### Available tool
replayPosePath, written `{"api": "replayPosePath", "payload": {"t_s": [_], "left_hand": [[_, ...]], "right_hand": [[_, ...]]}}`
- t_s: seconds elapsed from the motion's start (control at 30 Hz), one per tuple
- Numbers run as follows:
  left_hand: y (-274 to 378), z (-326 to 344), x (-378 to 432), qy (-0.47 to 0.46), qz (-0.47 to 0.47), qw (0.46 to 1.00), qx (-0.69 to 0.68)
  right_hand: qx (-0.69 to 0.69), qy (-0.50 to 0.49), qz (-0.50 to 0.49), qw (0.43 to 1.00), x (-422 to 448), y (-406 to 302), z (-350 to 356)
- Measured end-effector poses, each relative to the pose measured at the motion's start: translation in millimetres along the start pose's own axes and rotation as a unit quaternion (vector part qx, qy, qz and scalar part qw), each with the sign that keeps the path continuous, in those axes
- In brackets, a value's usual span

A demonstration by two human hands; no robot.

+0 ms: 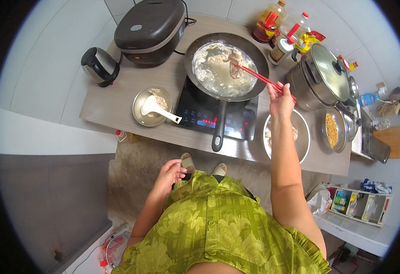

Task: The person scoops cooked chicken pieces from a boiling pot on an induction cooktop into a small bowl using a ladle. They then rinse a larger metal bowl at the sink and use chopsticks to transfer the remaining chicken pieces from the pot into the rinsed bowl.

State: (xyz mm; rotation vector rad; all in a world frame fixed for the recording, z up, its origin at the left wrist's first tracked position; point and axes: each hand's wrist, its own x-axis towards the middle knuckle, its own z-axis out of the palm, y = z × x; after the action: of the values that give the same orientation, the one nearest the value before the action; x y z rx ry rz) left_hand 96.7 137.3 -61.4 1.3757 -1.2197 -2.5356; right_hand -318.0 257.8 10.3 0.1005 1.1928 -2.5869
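Observation:
My right hand holds a pair of red chopsticks, their tips on a piece of pale meat over a dark frying pan. Bubbling cloudy liquid with more pale pieces fills the pan, which stands on a black induction cooktop. My left hand hangs empty in front of my body, fingers loosely apart. Beneath my right forearm is a metal bowl with meat pieces. Left of the cooktop, a smaller metal bowl holds a white ladle and some food.
A rice cooker and an electric kettle stand at the back left. Sauce bottles and a lidded steel steamer pot are at the back right, near a bowl of yellowish food. The pan handle reaches past the counter's front edge.

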Motion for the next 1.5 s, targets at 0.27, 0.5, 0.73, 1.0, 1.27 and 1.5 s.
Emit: {"api": "replayPosePath", "payload": {"t_s": [0.27, 0.5, 0.73, 1.0, 1.27, 1.5], "left_hand": [[3.6, 3.2, 9.0, -0.014, 0.0, 0.999, 0.036], [3.4, 10.0, 15.5, -0.032, -0.002, 0.999, 0.041], [9.1, 18.5, 20.2, -0.036, -0.01, 0.998, 0.051], [2.3, 11.3, 16.6, -0.011, -0.006, 1.0, 0.019], [-0.5, -5.1, -10.1, 0.037, 0.016, 0.999, -0.02], [-23.0, -33.7, -30.0, 0.112, 0.026, 0.991, -0.068]], "right_hand": [[0.136, 0.065, 0.025, 0.988, -10.6, -68.1, -67.6], [-0.117, 0.107, -0.129, 0.979, -100.0, -158.4, -141.0], [-0.391, 0.138, -0.142, 0.899, -126.1, -162.5, -119.1], [-0.416, -0.043, -0.244, 0.875, -99.1, -149.4, -16.2], [-0.407, -0.276, -0.154, 0.857, -11.3, -28.8, 87.7], [-0.414, -0.26, -0.092, 0.867, 65.7, 35.4, 112.5]]}}
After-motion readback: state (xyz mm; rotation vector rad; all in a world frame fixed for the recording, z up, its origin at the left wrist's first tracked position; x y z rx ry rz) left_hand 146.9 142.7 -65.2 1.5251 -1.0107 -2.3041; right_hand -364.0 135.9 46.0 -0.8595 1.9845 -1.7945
